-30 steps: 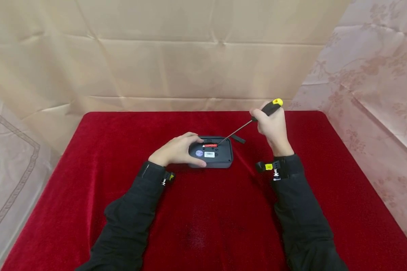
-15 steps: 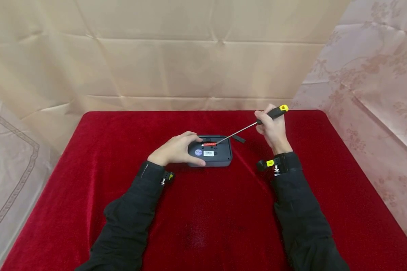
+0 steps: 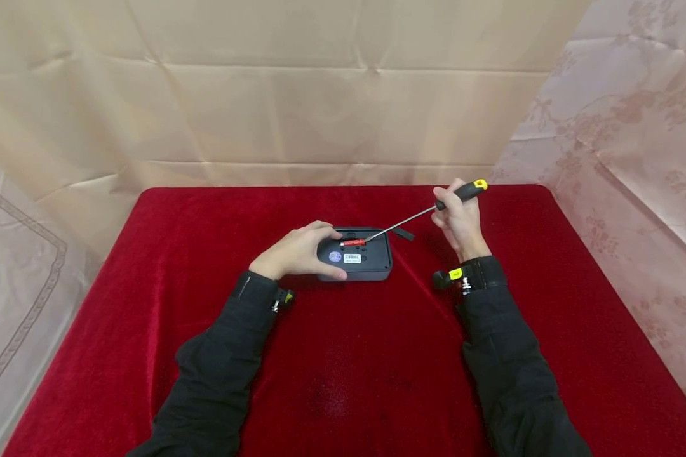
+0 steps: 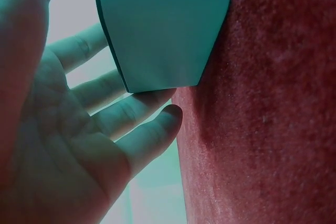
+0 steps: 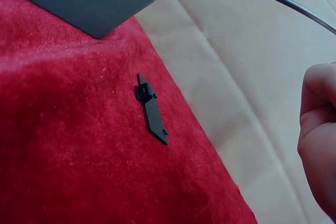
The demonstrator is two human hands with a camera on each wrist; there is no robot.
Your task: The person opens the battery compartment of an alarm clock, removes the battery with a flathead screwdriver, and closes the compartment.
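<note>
Dark grey box lies underside up on the red surface, about midway between left and right edges, toward the far edge. Left hand clasps its left end, thumb along the near side, fingers curled against the casing. Right hand grips the black-and-yellow handle of the screwdriver; shaft slants down and left, tip at a red piece on the box's far side.

Small black plastic part lies loose on the surface just right of the box, apart from it.

Risks, as judged:
- Shaft is at a shallow angle; the tip could skid off the red piece and gouge the casing or reach the left fingers close by.
- Left hand holds one end only; sideways force may pivot the box on the velvet.
- The loose part could get knocked by the right wrist toward the far edge.
</note>
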